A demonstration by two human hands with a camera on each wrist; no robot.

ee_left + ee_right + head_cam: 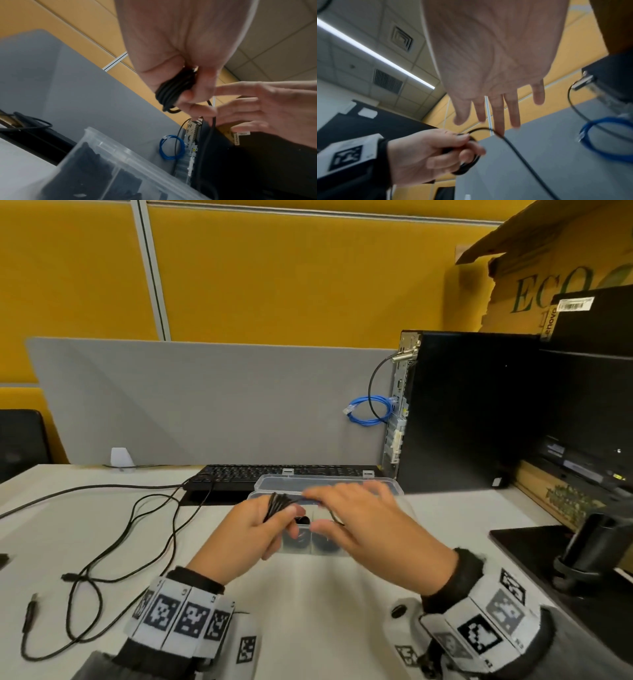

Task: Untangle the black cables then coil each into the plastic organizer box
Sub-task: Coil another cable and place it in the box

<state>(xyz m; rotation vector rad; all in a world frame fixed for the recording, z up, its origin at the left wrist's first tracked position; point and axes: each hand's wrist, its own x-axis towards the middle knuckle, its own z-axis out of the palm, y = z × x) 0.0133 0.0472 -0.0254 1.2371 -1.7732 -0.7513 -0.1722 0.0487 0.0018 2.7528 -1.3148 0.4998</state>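
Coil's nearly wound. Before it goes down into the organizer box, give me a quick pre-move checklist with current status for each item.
1. Coil held firmly by left hand: ok.
2. Loose tail wound in: not ok, it hangs free past the right hand, fingers straight.
3. Organizer box lid open: ok.
4. Free compartment for this coil: cannot tell; near ones hold dark coils, hands hide the rest.
5. Other black cables done: not ok, loose on the desk.

Bare desk (325, 604) lies open in front of the plastic organizer box (329, 486), while loose black cables (130, 529) sprawl across the desk's left side. Behind the box a keyboard (274, 474) and grey divider panel (205, 402) close the way; the computer tower (472, 412) and monitor base (534, 553) wall off the right.
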